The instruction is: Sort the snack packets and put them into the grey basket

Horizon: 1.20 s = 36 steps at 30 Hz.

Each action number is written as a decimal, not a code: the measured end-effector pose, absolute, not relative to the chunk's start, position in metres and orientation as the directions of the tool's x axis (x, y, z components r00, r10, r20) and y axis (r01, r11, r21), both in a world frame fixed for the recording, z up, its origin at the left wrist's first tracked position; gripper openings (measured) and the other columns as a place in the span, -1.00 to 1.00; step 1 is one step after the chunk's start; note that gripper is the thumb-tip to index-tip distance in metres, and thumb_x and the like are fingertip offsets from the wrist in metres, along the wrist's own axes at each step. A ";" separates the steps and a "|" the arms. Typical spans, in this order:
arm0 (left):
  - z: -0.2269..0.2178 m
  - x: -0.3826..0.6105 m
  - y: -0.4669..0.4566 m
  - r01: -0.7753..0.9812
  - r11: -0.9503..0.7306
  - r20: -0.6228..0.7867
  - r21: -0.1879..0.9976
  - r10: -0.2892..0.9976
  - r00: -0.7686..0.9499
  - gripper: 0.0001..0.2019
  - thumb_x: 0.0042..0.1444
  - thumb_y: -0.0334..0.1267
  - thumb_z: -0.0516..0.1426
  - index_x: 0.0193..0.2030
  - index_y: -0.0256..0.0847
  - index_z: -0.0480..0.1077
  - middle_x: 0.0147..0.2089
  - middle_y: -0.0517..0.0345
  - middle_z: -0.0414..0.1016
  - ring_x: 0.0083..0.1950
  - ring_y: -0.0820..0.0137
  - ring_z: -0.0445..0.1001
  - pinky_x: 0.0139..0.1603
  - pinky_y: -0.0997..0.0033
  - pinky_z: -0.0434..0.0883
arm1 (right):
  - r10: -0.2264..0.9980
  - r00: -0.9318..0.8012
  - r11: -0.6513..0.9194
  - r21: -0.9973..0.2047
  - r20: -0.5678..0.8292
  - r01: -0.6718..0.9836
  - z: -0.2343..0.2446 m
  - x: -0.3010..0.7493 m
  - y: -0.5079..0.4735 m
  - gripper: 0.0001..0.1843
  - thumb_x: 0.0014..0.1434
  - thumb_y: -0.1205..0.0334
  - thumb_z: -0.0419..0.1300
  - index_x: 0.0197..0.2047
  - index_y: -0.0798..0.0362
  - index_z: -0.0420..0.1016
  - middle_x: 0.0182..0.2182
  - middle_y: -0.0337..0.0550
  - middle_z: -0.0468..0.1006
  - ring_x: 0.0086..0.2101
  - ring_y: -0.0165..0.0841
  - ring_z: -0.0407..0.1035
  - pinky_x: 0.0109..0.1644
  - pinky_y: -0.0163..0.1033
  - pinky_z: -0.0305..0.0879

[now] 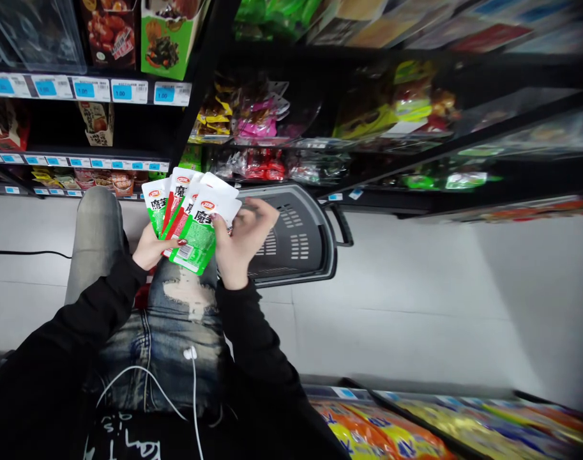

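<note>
Several small snack packets (198, 225), white at the top and green or red below, are fanned out over my knees. My left hand (150, 248) grips them from the lower left, thumb across the front. At the right edge of the fan is my right hand (241, 246), its thumb on the front packet and its fingers bent around behind the white tops. The fingertips behind the packets are partly hidden. Behind my right hand, a dark grey shopping basket (332, 249) stands on the floor, partly covered by the hand and packets.
Shelves with price tags (123, 91) run along the far side, holding snack boxes (169, 48) and bagged sweets (265, 115). Pale floor tiles (391, 275) stretch to the right. Orange and yellow bags (377, 431) lie on a shelf at the lower right. A white earphone cord (194, 390) hangs over my lap.
</note>
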State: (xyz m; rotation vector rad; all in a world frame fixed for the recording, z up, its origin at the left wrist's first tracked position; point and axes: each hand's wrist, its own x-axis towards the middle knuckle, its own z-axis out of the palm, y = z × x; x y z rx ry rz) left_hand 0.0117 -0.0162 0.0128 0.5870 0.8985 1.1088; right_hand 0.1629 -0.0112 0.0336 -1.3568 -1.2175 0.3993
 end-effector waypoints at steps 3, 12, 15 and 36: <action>0.014 0.014 -0.018 -0.527 0.292 -0.295 0.798 0.952 0.080 -0.46 -0.51 -0.42 0.42 -0.23 -0.22 0.47 -0.24 0.16 0.61 -0.21 0.28 0.55 -0.06 0.23 0.45 | 0.885 0.440 0.094 -0.984 0.151 0.149 0.015 0.145 -0.021 -0.51 -0.06 0.10 0.31 -0.06 -0.02 0.28 -0.13 -0.12 0.40 -0.19 -0.31 0.37 -0.16 -0.20 0.37; 0.016 0.010 -0.015 -0.544 0.273 -0.286 0.793 0.956 0.062 -0.53 -0.43 -0.36 0.40 -0.25 -0.21 0.47 -0.25 0.16 0.61 -0.19 0.24 0.56 -0.03 0.21 0.45 | 0.944 0.328 -0.015 -0.997 -0.040 -0.080 -0.007 0.140 -0.021 -0.70 -0.04 0.01 0.28 -0.35 0.06 0.42 -0.42 -0.26 0.52 -0.44 -0.42 0.35 -0.31 -0.29 0.31; 0.016 0.006 -0.014 -0.517 0.256 -0.272 0.817 0.961 0.047 -0.60 -0.39 -0.33 0.39 -0.29 -0.21 0.48 -0.28 0.16 0.61 -0.19 0.23 0.56 -0.03 0.21 0.45 | 0.958 0.286 0.001 -1.000 -0.008 -0.029 -0.004 0.147 -0.019 -0.71 -0.05 0.01 0.29 -0.39 0.06 0.43 -0.48 -0.29 0.50 -0.49 -0.44 0.30 -0.36 -0.30 0.27; 0.014 0.009 -0.015 -0.567 0.277 -0.330 0.776 0.944 0.009 -0.58 -0.39 -0.33 0.38 -0.27 -0.19 0.47 -0.23 0.14 0.61 -0.10 0.19 0.55 0.01 0.16 0.44 | 0.910 0.414 -0.015 -0.998 -0.036 -0.056 0.003 0.145 -0.022 -0.71 -0.04 0.03 0.28 -0.33 0.05 0.43 -0.41 -0.27 0.52 -0.42 -0.42 0.34 -0.29 -0.29 0.30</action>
